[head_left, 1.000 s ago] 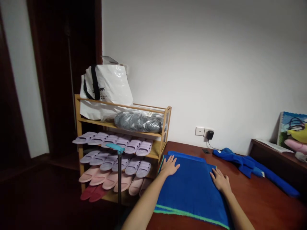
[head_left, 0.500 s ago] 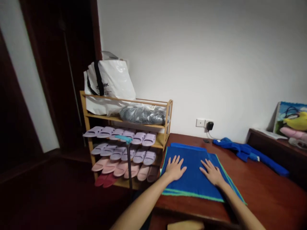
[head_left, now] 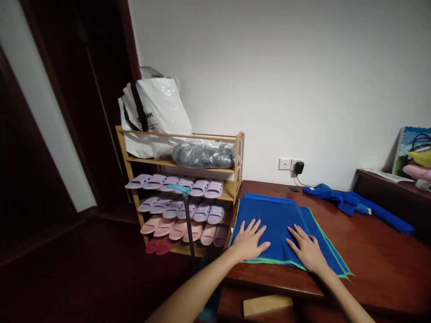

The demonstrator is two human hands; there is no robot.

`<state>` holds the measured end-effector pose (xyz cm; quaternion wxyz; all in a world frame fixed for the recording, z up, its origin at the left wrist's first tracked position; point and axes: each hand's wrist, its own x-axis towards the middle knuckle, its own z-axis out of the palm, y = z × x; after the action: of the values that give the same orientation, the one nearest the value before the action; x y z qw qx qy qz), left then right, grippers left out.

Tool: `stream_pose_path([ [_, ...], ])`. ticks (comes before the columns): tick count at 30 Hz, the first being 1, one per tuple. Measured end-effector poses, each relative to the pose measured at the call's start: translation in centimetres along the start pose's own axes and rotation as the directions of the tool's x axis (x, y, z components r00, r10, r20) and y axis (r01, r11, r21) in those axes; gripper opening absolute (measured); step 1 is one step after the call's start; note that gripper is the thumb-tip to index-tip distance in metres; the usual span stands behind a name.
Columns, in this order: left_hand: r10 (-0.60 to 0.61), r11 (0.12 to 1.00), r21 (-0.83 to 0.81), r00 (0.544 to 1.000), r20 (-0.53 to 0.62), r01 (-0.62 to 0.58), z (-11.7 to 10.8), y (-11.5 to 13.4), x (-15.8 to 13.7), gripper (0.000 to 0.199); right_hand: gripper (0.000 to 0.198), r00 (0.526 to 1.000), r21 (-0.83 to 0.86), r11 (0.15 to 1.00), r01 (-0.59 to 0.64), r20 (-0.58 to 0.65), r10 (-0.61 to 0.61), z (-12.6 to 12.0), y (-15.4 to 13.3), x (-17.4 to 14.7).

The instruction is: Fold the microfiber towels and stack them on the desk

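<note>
Blue cloths (head_left: 274, 224) with green edging lie flat and stacked on the brown wooden table (head_left: 377, 255). On the left part of the top cloth rests my left hand (head_left: 249, 241), palm down with fingers spread. My right hand (head_left: 308, 251) lies on the cloth's right part, its fingers also apart. Neither hand grips anything. At the right side and front, the green edges of the cloths do not line up exactly.
A crumpled blue cloth (head_left: 350, 202) lies near the wall. Left of the table stands a wooden rack (head_left: 239, 166) with several slippers (head_left: 173, 208) and a white bag (head_left: 164, 107). A pole with a light-blue top (head_left: 187, 220) stands before it. A black plug (head_left: 298, 168) sits in the wall socket.
Both hands have slid across the cloth toward the table's front edge, fingers still spread. The camera view has shifted slightly.
</note>
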<state>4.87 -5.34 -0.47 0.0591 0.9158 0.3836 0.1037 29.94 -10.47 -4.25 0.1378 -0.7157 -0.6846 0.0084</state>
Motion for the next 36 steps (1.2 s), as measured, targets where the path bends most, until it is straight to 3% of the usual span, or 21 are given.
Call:
stream_pose_path([
  [6, 0.053, 0.999, 0.011, 0.998, 0.025, -0.053, -0.5, -0.5, -0.5, 0.065, 0.058, 0.999, 0.014, 1.0, 0.016, 0.04, -0.016, -0.9, 1.0, -1.9],
  [12, 0.254, 0.967, -0.037, 0.964, 0.075, -0.252, -1.6, -1.0, -1.2, 0.076, 0.061, 0.998, 0.034, 0.999, 0.022, 0.06, -0.024, -1.3, 1.9, -2.7],
  [18, 0.272, 0.962, -0.051, 0.959, 0.074, -0.269, -1.4, -1.4, -0.7, 0.078, 0.06, 0.996, 0.041, 0.998, 0.054, 0.073, -0.057, -1.5, 2.3, -2.2],
  [22, 0.264, 0.964, -0.035, 0.963, 0.061, -0.262, -1.1, -2.0, 0.3, 0.075, 0.062, 0.991, 0.043, 0.998, 0.05, 0.124, -0.055, -1.7, 2.7, -0.8],
  [27, 0.191, 0.982, -0.015, 0.981, 0.025, -0.19, -0.8, -3.4, 2.5, 0.056, 0.063, 0.988, 0.05, 0.997, 0.057, 0.144, -0.064, -1.5, 3.3, 2.1],
  [36, 0.139, 0.99, 0.004, 0.99, 0.033, -0.139, -0.7, -6.6, 6.8, 0.063, 0.06, 0.995, 0.034, 0.997, 0.062, 0.082, -0.065, 0.0, 3.4, 7.8],
])
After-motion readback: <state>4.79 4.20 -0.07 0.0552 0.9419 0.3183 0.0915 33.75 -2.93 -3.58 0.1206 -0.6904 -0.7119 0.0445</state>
